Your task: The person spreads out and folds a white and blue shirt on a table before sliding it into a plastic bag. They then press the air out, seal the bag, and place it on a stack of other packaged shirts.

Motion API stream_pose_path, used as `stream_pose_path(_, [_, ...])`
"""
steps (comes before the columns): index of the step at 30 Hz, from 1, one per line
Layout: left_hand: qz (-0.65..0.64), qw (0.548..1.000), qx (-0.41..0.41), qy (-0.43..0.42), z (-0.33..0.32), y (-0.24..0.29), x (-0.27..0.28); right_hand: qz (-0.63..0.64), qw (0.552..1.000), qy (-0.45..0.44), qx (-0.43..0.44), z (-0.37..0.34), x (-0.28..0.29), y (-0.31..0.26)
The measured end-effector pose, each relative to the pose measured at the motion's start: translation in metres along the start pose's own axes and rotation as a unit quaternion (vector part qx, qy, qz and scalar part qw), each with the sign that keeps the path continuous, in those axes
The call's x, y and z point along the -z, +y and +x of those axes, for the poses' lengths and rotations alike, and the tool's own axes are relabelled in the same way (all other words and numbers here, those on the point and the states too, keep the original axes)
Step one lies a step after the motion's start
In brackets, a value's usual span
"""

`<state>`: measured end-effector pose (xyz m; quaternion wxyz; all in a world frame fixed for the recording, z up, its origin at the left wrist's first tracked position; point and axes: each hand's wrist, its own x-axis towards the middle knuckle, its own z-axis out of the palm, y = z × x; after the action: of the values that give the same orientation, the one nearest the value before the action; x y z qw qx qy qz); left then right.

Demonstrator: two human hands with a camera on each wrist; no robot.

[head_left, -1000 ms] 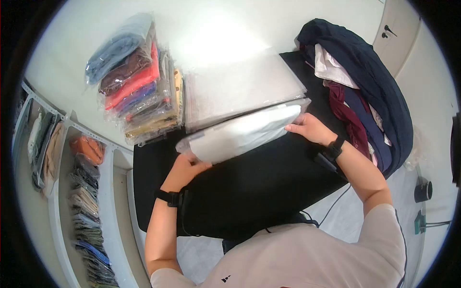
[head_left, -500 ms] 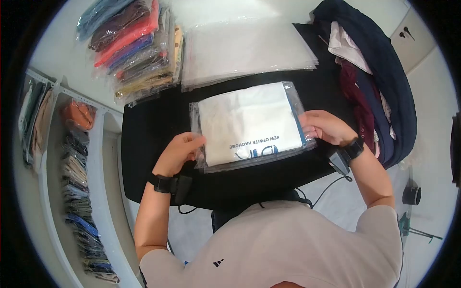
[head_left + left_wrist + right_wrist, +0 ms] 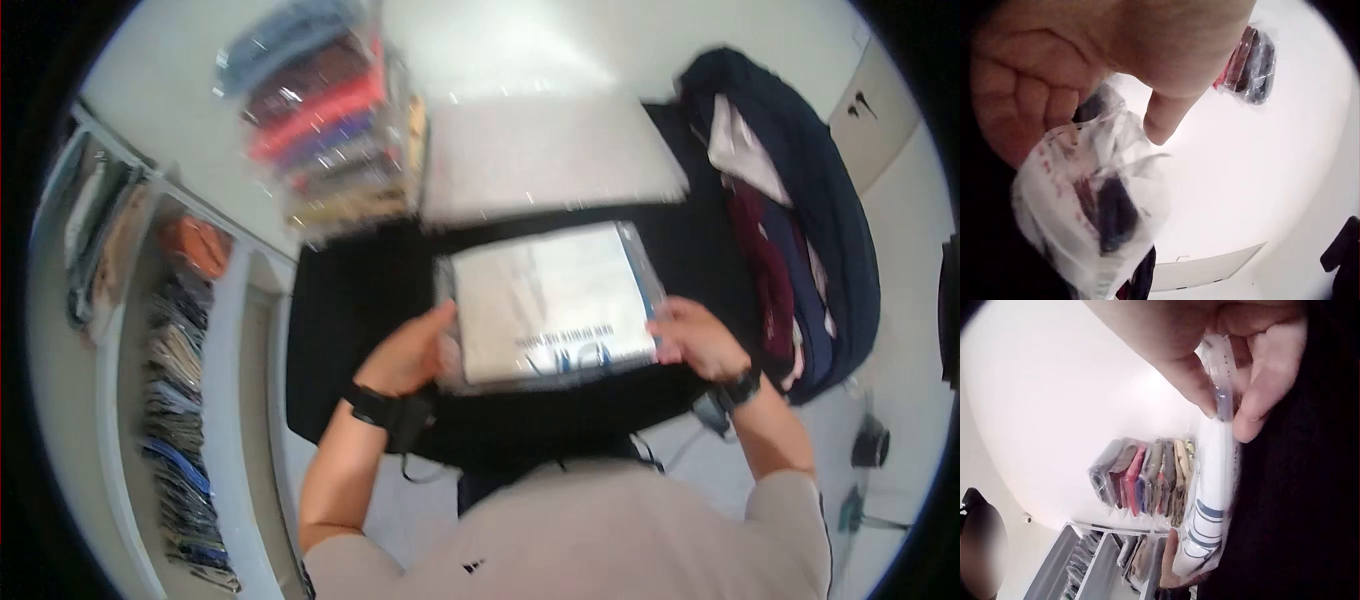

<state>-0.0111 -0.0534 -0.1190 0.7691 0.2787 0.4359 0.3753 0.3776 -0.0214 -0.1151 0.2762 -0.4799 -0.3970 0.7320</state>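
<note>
A folded white garment in a clear plastic bag lies face up over the front part of the black table, with blue lettering along its near side. At its left edge, my left hand grips the bag; in the left wrist view the crinkled plastic hangs between the thumb and curled fingers. My right hand pinches the opposite edge. Seen edge-on in the right wrist view, the package extends from between the right thumb and fingers.
Behind the package lies a stack of clear plastic bags. Several bagged folded garments are piled at the back left. Dark blue and maroon clothes are heaped at the right. Shelves with bagged clothes stand along the left.
The package was tilted up near the bag stack a second ago; it has since come down toward me and turned its printed face up. Both hands keep its ends. The head view has shifted.
</note>
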Motion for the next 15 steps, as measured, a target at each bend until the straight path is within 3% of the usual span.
stream_pose_path(3, [-0.044,0.998,0.040,0.000,0.002,0.010,-0.022,0.037,0.999,0.025,-0.012,-0.003,-0.007,-0.004])
stream_pose_path(7, [0.027,0.997,0.045,-0.057,0.018,0.003,-0.011,0.077,0.997,-0.021,0.012,-0.009,-0.016,-0.011])
stream_pose_path(11, [0.018,0.997,-0.044,-0.062,-0.014,0.021,-0.045,0.057,0.998,-0.010,0.040,-0.016,-0.021,-0.032])
stream_pose_path(12, [0.111,0.989,-0.078,-0.053,-0.027,0.031,-0.052,0.054,0.996,-0.015,0.071,-0.021,-0.027,-0.048])
stream_pose_path(13, [0.114,0.989,-0.084,-0.052,-0.037,0.037,-0.059,0.052,0.993,-0.021,0.101,-0.027,-0.033,-0.065])
stream_pose_path(15, [0.064,0.985,-0.158,0.015,-0.056,0.049,-0.071,0.032,0.985,-0.039,0.168,-0.037,-0.050,-0.107])
